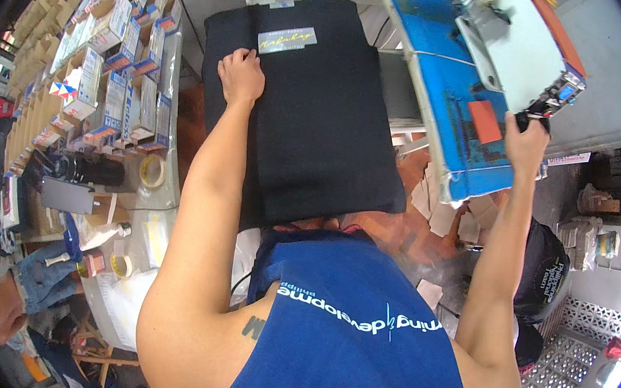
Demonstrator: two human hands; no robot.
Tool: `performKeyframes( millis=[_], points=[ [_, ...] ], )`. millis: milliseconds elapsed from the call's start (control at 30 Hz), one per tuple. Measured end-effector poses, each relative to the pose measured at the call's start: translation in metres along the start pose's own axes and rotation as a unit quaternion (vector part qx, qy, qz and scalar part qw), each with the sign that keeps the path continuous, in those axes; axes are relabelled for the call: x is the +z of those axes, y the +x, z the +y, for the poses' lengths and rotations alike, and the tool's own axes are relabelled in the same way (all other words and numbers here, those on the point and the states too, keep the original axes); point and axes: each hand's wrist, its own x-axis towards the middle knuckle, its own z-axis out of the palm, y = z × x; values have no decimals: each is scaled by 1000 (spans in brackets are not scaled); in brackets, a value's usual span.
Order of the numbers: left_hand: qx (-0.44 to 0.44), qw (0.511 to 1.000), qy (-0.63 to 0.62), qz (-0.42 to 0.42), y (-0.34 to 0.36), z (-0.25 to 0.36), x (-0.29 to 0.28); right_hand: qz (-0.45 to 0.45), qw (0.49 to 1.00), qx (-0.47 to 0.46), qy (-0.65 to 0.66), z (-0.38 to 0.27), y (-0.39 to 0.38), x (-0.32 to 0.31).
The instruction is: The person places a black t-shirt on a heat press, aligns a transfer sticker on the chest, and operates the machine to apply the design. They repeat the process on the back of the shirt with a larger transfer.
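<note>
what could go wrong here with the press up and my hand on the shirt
1. The left hand lies flat on the black shirt, beside the transfer label. If the blue press head swings over while it is there, the hand could be caught or burned.
2. The right hand grips only the black handle at the head's far corner; a slip might let the head swing.
3. Pressing near the label could shift it or crease the cloth.

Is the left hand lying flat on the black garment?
Yes, the left hand rests palm down on the black garment, near its upper left edge and beside the printed design.
</note>
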Motion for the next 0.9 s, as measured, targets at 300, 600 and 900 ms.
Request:
performKeyframes(
  millis=[300,600,900],
  points=[
    [-11,956,-237,172,-40,-67,-43,167,974,-135,71,-113,-79,-11],
    [-260,939,-223,9,-283,-168,-77,147,931,-206,263,-210,-92,-20],
    [-231,904,-288,-216,-409,-163,-47,133,925,-222,278,-289,-122,-27]
  ],
)
